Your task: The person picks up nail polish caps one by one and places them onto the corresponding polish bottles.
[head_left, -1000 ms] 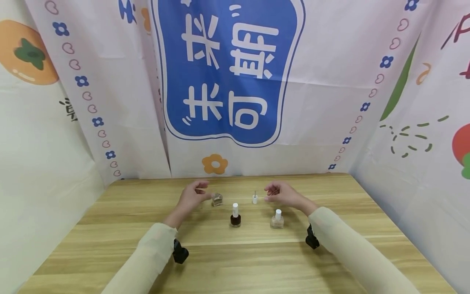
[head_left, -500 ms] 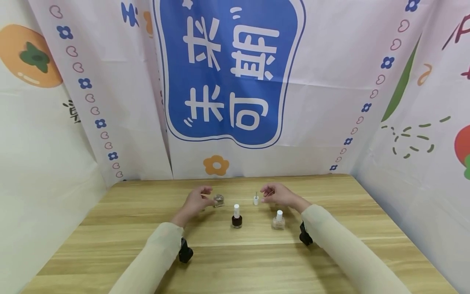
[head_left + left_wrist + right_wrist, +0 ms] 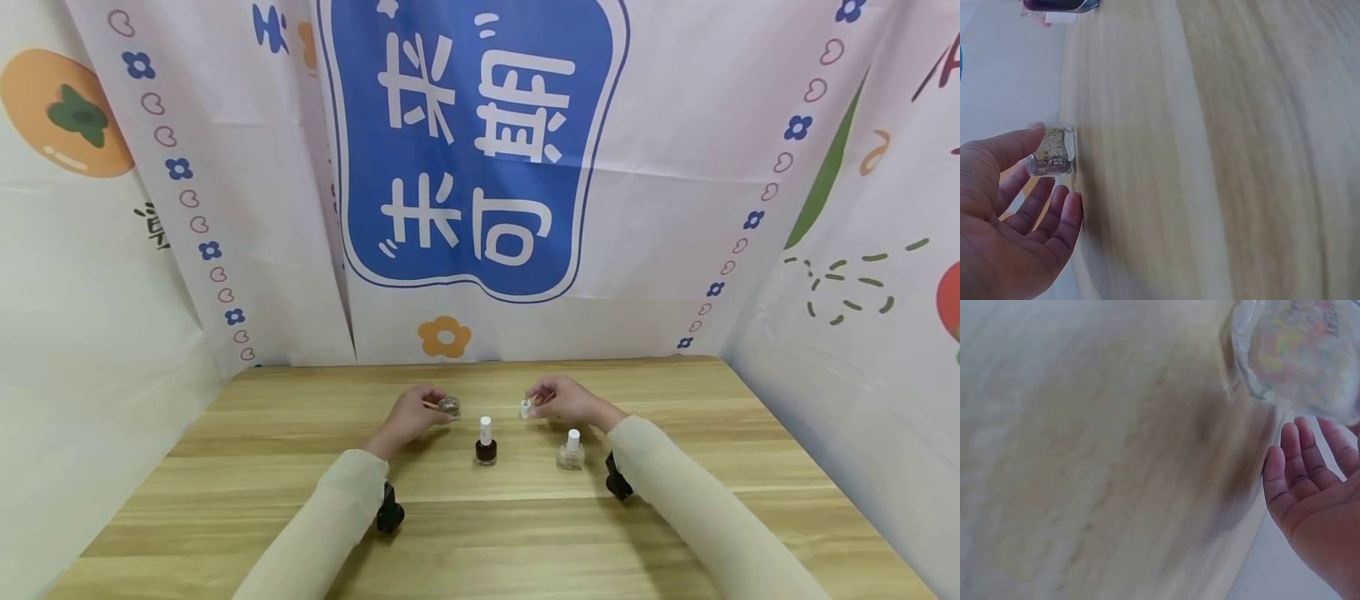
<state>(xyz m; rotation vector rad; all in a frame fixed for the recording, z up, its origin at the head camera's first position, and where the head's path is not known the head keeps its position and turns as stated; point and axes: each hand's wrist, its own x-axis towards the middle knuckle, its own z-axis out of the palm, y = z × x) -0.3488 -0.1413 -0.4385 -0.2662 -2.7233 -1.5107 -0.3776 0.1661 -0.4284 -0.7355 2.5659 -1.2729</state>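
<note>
Parted thumb and fingers of the left hand (image 3: 415, 411) flank the glitter nail polish bottle (image 3: 1052, 151) standing on the wood-grain table (image 3: 495, 542); the right hand (image 3: 567, 401) is at the white brush cap (image 3: 525, 409); whether either pinches, I cannot tell

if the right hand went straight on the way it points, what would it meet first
Most likely the small white cap, just ahead of the right hand's fingertips; the head view doesn't show clearly whether they already touch.
</note>
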